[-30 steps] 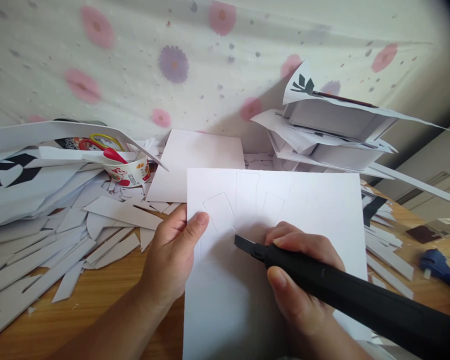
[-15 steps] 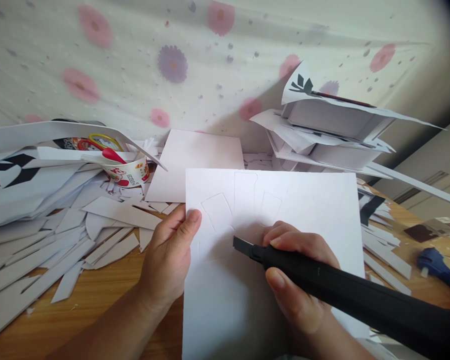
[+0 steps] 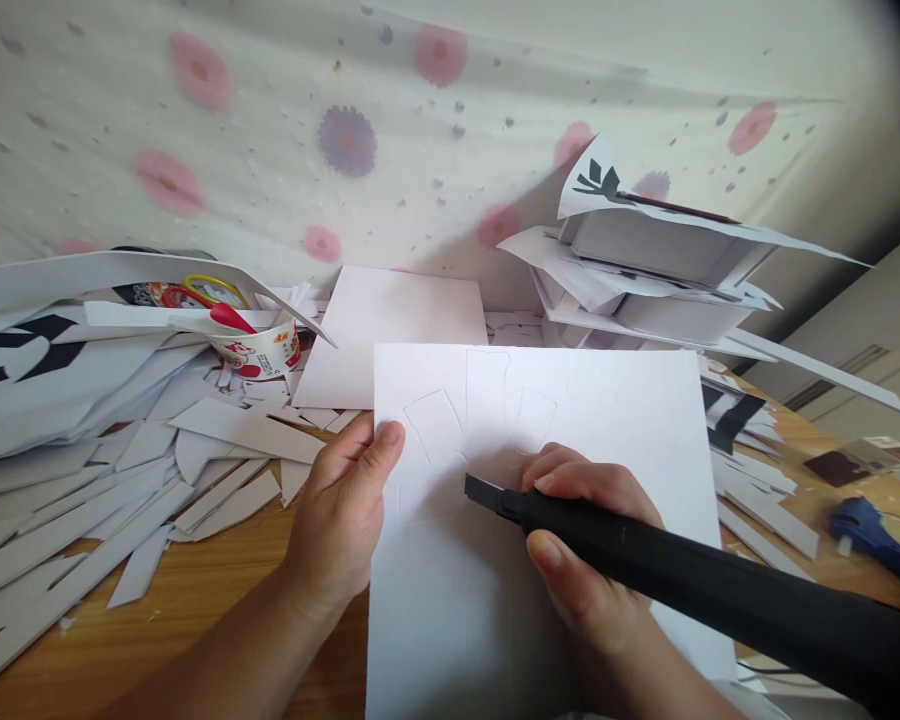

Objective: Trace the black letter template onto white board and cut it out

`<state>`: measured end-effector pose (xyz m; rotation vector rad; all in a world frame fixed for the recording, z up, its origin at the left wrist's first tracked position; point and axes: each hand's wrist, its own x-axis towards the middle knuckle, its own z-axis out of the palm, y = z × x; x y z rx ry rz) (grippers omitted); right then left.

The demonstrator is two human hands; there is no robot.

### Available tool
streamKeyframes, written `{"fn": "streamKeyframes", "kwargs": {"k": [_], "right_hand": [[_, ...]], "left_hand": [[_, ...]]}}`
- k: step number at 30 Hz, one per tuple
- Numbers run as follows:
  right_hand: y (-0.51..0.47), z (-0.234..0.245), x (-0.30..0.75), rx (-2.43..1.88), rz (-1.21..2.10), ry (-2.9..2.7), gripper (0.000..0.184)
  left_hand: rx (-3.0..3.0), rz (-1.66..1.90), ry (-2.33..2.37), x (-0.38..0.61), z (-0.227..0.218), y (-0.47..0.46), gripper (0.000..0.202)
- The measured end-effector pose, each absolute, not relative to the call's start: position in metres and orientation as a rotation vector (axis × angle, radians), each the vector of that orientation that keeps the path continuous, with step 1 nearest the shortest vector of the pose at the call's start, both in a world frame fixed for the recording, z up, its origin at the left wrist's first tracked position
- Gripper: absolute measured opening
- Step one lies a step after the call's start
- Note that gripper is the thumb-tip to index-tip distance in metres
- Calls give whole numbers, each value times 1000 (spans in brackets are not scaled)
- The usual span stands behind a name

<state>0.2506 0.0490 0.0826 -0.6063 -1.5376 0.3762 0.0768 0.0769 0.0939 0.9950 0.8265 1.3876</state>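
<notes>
My left hand (image 3: 345, 505) grips the left edge of a white foam board (image 3: 630, 430), thumb on its face and fingers behind. Several outlined shapes mark the board's upper half, among them a tall rectangle (image 3: 487, 385) with slanted ones beside it. Wrapped around a black utility knife (image 3: 645, 555), my right hand (image 3: 592, 545) rests over the middle of the board. The knife's dark blade (image 3: 484, 492) points left, its tip at or just above the surface below the outlines. I cannot tell whether it touches.
White offcuts (image 3: 120, 490) cover the wooden table's left side. A paper cup (image 3: 255, 350) with a red spoon stands among them. Behind lies another white board (image 3: 405, 310). Stacked white boxes (image 3: 660, 250) rise at back right; a blue glue gun (image 3: 862, 525) lies right.
The view has shifted slightly, and the board's right edge now leans a little further back. Both hands keep their hold, and the knife tip stays near the same spot on the board.
</notes>
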Motion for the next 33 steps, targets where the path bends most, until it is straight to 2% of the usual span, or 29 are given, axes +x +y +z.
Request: {"fn": "streamKeyframes", "kwargs": {"k": [5,9,15,23,33], "right_hand": [[56,78,250,-498,433,-1387,20],[53,79,242,-445,414,-1197,17],[33,87,213,-650,232,-1496,23],[35,96,208,-697,197,-1634,22],[35,96,210,-696,168,-1710,23]], "left_hand": [[1003,1396,842,77,94,78,23],[1063,1465,926,77,90,79,33],[1115,1501,968,74,91,79,40],[1040,1434,793,78,98,77,25],[1056,1421,789,76,98,76,26]]}}
